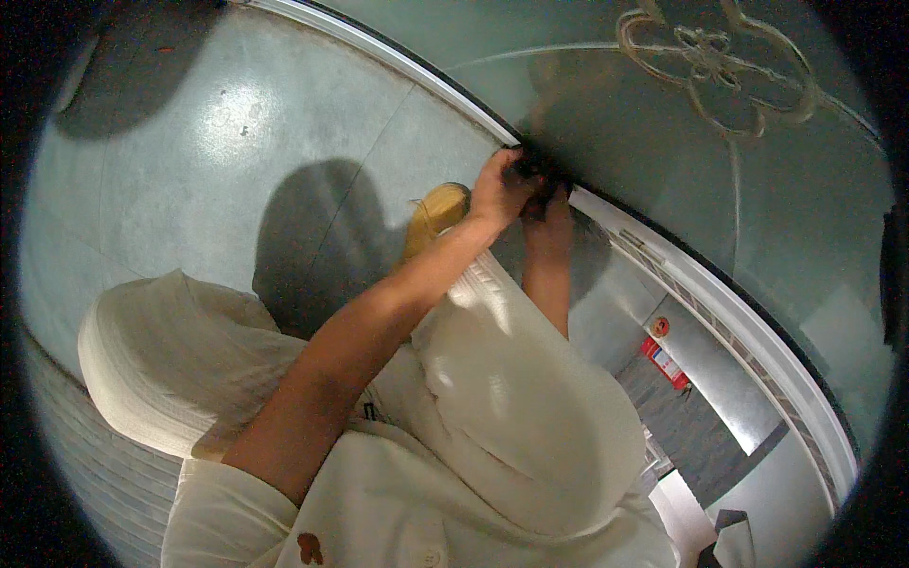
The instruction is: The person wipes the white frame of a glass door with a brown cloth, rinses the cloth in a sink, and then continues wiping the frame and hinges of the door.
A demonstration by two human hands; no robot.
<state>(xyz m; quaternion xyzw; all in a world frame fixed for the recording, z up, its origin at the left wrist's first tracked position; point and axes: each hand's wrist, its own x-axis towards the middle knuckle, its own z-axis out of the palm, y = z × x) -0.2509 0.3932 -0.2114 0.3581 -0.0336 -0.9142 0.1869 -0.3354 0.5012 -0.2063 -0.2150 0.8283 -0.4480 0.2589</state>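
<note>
My left hand reaches across to the white metal frame at the foot of a glass panel. Its fingers are curled on a black object, too dark to identify. Beside it, my right hand comes up from behind my raised knee and meets the same dark patch. Deep shadow hides most of its fingers. The black object sits against the frame, between its two visible lengths. A yellow shoe rests on the floor just left of my left wrist.
Grey floor tiles spread out at the left. The glass carries a raised flower pattern. Along the frame at the right runs a slotted strip. A red fire extinguisher and a small red round thing appear beyond my knee.
</note>
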